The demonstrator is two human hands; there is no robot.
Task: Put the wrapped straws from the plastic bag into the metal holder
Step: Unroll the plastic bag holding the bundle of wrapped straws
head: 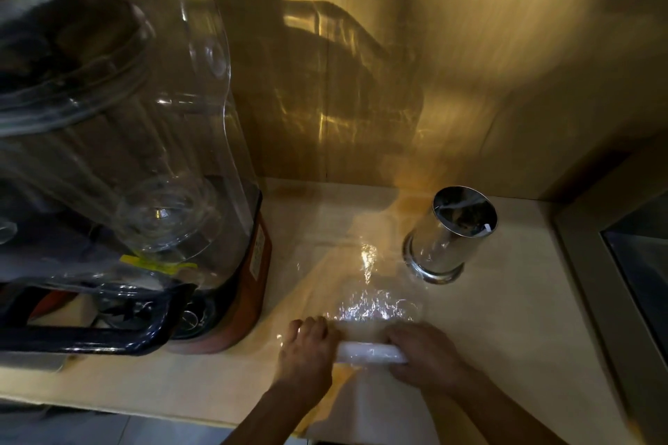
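Wrapped white straws [372, 351], a light, slippery bundle in a clear crinkly plastic bag [376, 307] on the pale bench [506, 318] | left hand [307, 354] and right hand [423, 354] clasp its ends | shiny metal holder [452, 231] stands near | best gripped mid-bundle.

Label on orange blender base [257, 253]: printed, too blurred to read.
Yellow tape on clear blender cover [159, 264]: no legible writing.
Metal holder [452, 235]: no markings seen.
Readable text elsewhere: none.
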